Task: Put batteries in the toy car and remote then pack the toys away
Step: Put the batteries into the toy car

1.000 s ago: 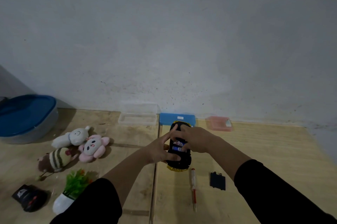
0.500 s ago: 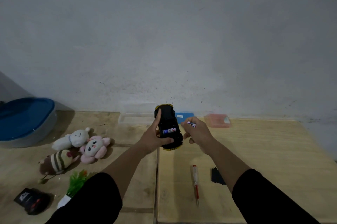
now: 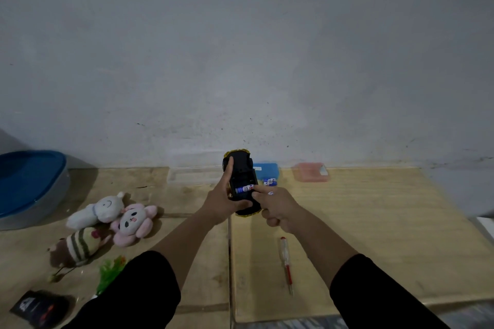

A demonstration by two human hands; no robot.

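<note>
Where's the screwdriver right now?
In the head view the screwdriver lies on the wooden floor, low and right of centre, just inside the right forearm and below the right hand, which is at the upturned toy car.

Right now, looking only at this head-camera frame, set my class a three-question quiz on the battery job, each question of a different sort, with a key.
1. True or false: the toy car is lying flat on the table.
2. Which hand grips the car? A) left hand B) right hand C) neither
3. Fill in: the screwdriver lies on the table nearer the ____ forearm.

Key
1. False: it is held up, underside towards the camera, with a battery visible in the open compartment.
2. A: the right hand only presses a finger at the compartment.
3. right
</note>
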